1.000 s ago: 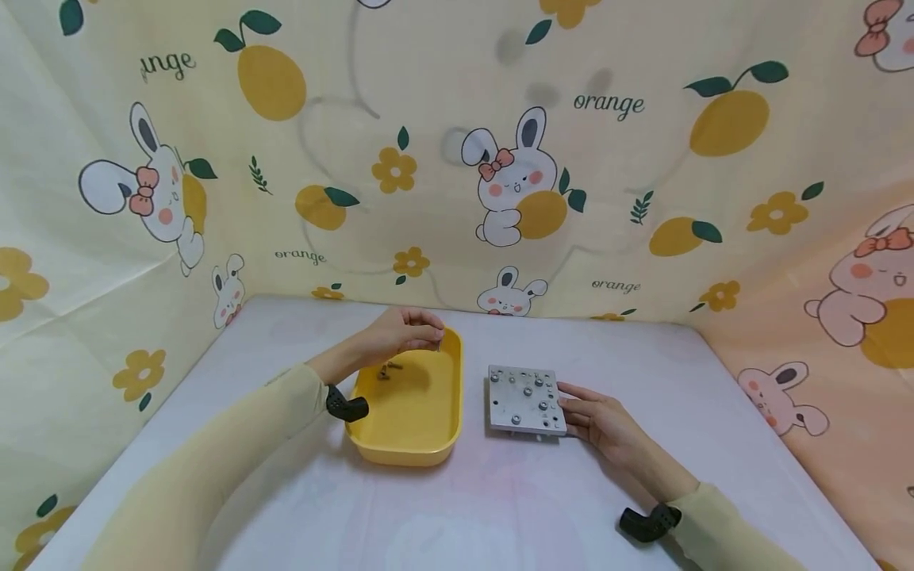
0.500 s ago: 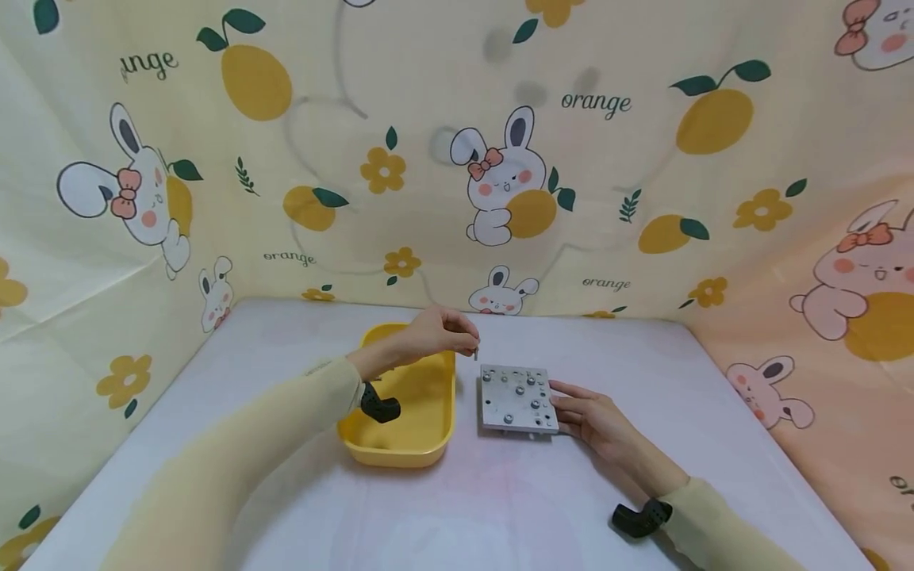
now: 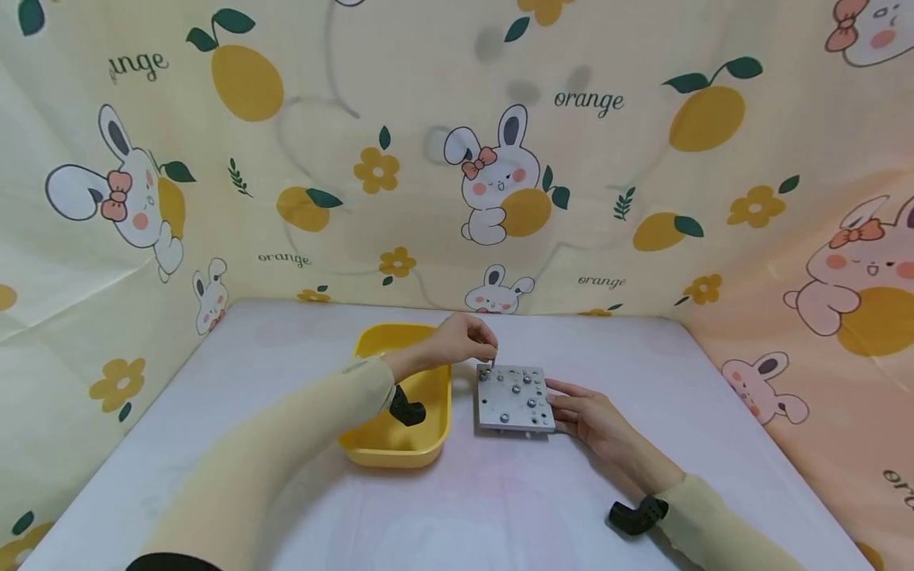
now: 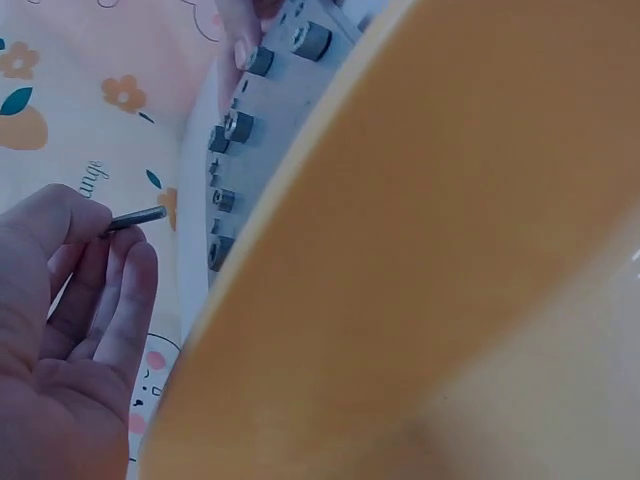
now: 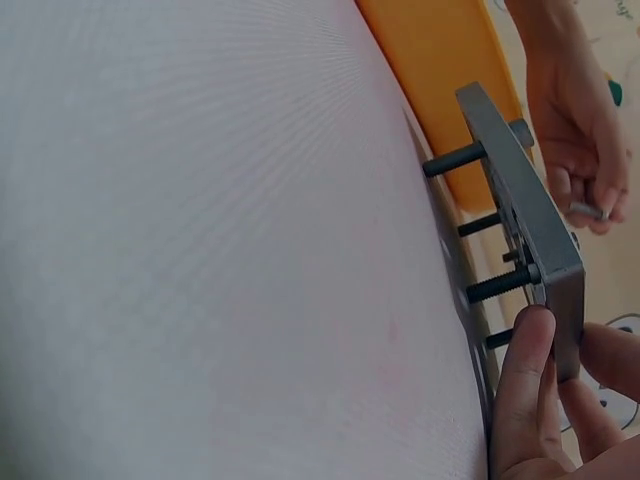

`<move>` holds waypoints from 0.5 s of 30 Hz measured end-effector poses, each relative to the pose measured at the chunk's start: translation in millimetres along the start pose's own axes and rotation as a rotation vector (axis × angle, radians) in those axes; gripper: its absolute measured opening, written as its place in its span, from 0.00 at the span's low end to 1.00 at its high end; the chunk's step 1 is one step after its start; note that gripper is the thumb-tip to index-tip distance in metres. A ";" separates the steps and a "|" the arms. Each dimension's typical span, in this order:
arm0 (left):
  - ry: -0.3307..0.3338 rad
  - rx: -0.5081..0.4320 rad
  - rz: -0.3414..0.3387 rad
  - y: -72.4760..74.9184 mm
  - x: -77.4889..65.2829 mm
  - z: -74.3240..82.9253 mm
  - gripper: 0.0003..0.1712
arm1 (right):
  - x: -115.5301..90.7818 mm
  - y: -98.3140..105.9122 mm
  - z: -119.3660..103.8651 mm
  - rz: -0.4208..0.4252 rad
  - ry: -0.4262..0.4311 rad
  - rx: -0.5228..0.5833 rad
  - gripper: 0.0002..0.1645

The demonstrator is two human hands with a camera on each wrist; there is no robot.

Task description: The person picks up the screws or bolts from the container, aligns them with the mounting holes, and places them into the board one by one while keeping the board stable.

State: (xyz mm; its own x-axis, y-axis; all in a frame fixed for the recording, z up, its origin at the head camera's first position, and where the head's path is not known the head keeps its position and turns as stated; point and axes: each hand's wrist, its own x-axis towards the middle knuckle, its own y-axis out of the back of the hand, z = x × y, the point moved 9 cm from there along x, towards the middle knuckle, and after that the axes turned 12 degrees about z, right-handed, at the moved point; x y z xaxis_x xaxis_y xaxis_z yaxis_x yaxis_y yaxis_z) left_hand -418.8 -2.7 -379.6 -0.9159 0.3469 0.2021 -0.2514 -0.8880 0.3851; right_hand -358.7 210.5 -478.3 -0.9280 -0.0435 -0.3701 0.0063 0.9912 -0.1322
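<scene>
My left hand (image 3: 457, 341) pinches a thin metal pin (image 4: 138, 218) between thumb and fingers, over the far left corner of a silver metal plate (image 3: 495, 404). Whether the pin has a head is hidden by the fingertips. My right hand (image 3: 594, 416) grips the plate at its right edge, with fingers on both faces. Several socket-head screws (image 4: 312, 40) stand in holes of the plate, and other holes show between them. In the right wrist view, threaded screw shanks (image 5: 497, 285) stick out below the plate, which is raised off the table.
A yellow plastic tray (image 3: 393, 457) stands left of the plate, under my left forearm. Its inside is partly hidden by that arm. The white tabletop (image 3: 457, 515) ends at a printed cloth backdrop (image 3: 421, 198) behind and at the sides.
My left hand has moved right with the pin, from above the tray to over the plate's far left corner. My right hand keeps its grip on the plate.
</scene>
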 end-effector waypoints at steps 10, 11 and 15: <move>-0.014 0.032 -0.011 -19.0 15.4 -3.3 0.03 | -0.9 0.4 -0.7 0.001 0.001 -0.006 0.35; -0.010 0.033 -0.017 -21.6 16.3 -4.1 0.03 | -0.8 0.5 -0.1 0.002 0.000 -0.006 0.34; -0.003 0.071 -0.022 -28.8 19.7 -5.5 0.03 | -0.4 0.6 -0.8 -0.012 0.007 -0.005 0.34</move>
State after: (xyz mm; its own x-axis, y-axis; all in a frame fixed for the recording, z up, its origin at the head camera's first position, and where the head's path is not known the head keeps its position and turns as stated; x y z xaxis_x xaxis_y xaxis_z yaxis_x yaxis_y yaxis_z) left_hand -431.3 28.0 -391.7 -0.9093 0.3671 0.1959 -0.2482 -0.8565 0.4526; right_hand -358.6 211.2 -477.5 -0.9304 -0.0550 -0.3624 -0.0071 0.9912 -0.1324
